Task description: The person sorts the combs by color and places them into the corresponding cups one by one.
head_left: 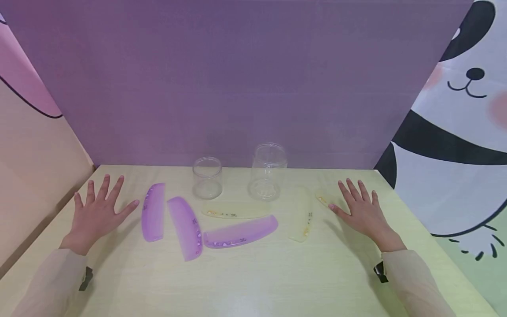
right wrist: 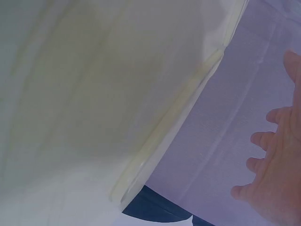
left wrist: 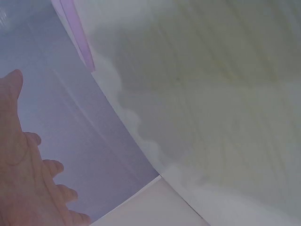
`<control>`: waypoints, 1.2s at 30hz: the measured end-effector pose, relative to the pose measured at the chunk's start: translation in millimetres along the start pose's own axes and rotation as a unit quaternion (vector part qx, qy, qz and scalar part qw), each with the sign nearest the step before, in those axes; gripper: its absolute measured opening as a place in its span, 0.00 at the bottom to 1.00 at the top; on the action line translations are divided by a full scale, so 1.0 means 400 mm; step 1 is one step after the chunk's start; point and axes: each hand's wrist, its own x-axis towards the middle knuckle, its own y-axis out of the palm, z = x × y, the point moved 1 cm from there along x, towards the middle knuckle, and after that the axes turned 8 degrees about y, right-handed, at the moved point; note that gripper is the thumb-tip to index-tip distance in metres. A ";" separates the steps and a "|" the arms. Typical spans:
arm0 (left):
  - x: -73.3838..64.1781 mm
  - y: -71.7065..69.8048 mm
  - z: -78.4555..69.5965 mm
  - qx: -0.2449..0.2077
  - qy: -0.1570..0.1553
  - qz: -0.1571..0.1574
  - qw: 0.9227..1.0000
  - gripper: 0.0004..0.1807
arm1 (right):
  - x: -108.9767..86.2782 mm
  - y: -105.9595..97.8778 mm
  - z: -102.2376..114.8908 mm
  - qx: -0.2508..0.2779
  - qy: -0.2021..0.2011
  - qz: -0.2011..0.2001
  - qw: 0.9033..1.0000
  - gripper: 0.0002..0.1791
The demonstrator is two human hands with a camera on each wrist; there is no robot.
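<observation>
Flanking the tall clear plastic cup (head_left: 269, 174), the left hand (head_left: 95, 216) and right hand (head_left: 363, 214) are hovering empty, fingers spread. Curved purple plastic combs (head_left: 188, 229) are lying front-left of it; right of it, a dipping right hand could be skewing a translucent yellow comb (head_left: 321, 200).

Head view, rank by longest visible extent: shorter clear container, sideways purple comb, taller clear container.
1. Sideways purple comb
2. Taller clear container
3. Shorter clear container
Apparent only: the comb lies nearer.

Cups (head_left: 207, 178) behind the middle combs (head_left: 241, 232)
</observation>
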 end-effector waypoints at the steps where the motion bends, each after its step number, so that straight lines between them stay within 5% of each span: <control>1: 0.000 0.000 0.000 0.000 0.000 -0.001 1.000 0.44 | 0.001 0.000 0.000 0.001 0.000 -0.001 1.000 0.43; 36: 0.024 -0.023 -0.022 0.010 0.041 -0.061 0.997 0.44 | 0.031 -0.047 0.038 0.040 -0.025 -0.049 0.998 0.43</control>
